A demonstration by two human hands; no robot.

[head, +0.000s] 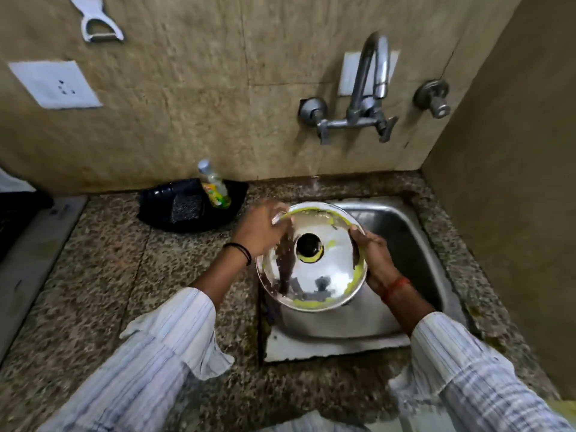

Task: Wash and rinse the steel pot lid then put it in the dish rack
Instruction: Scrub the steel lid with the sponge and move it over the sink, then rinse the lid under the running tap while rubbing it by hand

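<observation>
You hold one steel lid (314, 269) over one sink (405, 232). Your left hand (260, 233) pinches its far-left rim; your right hand (374, 254) clasps its right edge. The lid hides the sink's left part.

place: home kitchen | signs: steel sink (414, 244) set in speckled stone counter (103, 260) | wall tap (367, 88) | dish soap bottle (215, 188) | peeler (96, 20) hanging on tiled wall (193, 88)

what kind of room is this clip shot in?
Most likely a small home kitchen: a steel sink set in a speckled granite counter, a wall-mounted tap above it, and a dish soap bottle by the tiled wall.
</observation>
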